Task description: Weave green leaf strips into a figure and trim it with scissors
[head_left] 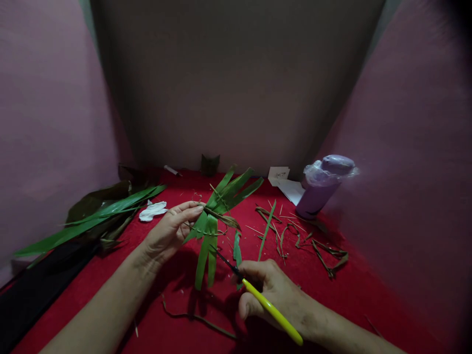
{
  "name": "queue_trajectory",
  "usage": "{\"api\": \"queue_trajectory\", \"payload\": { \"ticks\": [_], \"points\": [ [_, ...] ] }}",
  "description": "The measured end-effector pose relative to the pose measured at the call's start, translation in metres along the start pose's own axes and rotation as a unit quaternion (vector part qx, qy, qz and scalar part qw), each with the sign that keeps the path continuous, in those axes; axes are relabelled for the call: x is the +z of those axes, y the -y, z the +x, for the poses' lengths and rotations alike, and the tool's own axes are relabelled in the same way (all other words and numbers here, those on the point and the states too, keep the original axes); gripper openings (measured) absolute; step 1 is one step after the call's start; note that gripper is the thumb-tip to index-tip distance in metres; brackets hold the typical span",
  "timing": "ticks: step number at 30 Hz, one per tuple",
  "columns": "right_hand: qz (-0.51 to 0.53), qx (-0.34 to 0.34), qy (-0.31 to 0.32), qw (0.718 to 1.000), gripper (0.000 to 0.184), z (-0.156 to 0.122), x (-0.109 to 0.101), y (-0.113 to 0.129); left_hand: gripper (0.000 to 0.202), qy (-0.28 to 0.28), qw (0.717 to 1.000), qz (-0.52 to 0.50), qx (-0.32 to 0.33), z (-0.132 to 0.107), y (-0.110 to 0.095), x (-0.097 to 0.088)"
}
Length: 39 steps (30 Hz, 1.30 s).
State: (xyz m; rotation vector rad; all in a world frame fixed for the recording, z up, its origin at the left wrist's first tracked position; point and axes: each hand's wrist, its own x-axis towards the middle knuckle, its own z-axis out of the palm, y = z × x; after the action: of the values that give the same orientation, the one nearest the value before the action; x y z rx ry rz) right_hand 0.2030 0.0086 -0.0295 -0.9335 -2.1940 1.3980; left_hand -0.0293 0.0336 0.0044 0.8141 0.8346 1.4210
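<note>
My left hand (180, 219) is closed, pinching a figure of green leaf strips (212, 223) near its middle. Spread strips fan up and to the right from it, and narrower ones hang down. Stitch-like ties cross the strips, and a dried brown strip (224, 219) sticks out from the centre. In my right hand (271, 295) is a yellow-handled tool (273, 310) with a thin dark tip. The tip reaches up-left to the hanging strips; whether it touches them I cannot tell. The fingers partly hide the tool's middle.
Long green leaves (96, 221) and brown leaves lie at the left, beside a crumpled white tissue (153, 210). Dried strips (332, 260) and thin sticks are scattered at the right on the red cloth (354, 305). A purple tumbler (317, 196) stands near white papers (291, 189).
</note>
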Motion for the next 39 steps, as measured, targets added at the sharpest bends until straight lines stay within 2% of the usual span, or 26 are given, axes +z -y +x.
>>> {"api": "queue_trajectory", "payload": {
  "ticks": [10,21,31,39],
  "points": [
    [0.007,0.000,0.006,1.000,0.024,-0.0008,0.0017,0.0003,0.012,-0.007,1.000,0.003,0.000,0.0010,-0.0008,0.0000],
    [0.004,0.002,-0.007,1.000,0.030,0.0008,0.0019,0.0031,0.014,-0.006,1.000,0.003,-0.003,-0.0008,-0.0022,0.0000],
    [0.024,0.010,-0.017,1.000,0.029,0.0005,0.0036,0.0022,0.015,-0.012,1.000,-0.001,-0.006,-0.0005,-0.0022,0.0001],
    [0.034,0.020,-0.019,0.999,0.023,0.0002,0.0041,0.0041,0.013,-0.021,1.000,-0.003,0.002,-0.0003,-0.0023,0.0006]
  ]
}}
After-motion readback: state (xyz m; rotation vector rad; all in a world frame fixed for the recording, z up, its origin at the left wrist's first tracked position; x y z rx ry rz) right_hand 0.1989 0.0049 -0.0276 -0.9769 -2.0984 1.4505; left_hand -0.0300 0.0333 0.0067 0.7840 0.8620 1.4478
